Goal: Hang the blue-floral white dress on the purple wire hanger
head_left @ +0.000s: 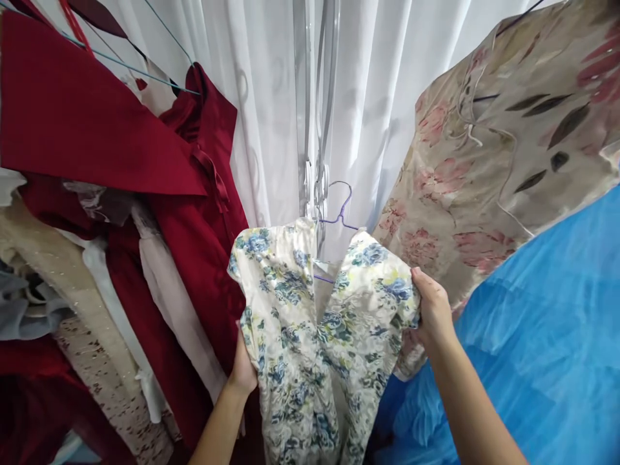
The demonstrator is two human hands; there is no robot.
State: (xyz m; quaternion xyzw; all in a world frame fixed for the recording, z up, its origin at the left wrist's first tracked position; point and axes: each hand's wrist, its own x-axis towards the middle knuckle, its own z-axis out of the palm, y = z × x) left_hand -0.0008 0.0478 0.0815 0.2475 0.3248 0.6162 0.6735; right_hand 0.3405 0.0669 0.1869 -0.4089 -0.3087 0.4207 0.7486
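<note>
A white dress with blue and green flowers (290, 323) hangs in front of me on a thin purple hanger (341, 216). Its V-neck faces me, and part of the hanger shows through the neckline. At the dress's left side, my left hand (245, 365) is closed on the fabric below the sleeve, its fingers partly hidden behind the cloth. My right hand (432, 303) pinches the edge of the right sleeve, thumb in front. The lower part of the dress runs out of view at the bottom.
Dark red garments (188, 213) hang close on the left, beside a beige sequinned one (97, 361). To the right hang a beige dress with pink flowers (465, 174) and a bright blue tulle garment (542, 329). White curtains (271, 97) and metal poles (303, 97) stand behind.
</note>
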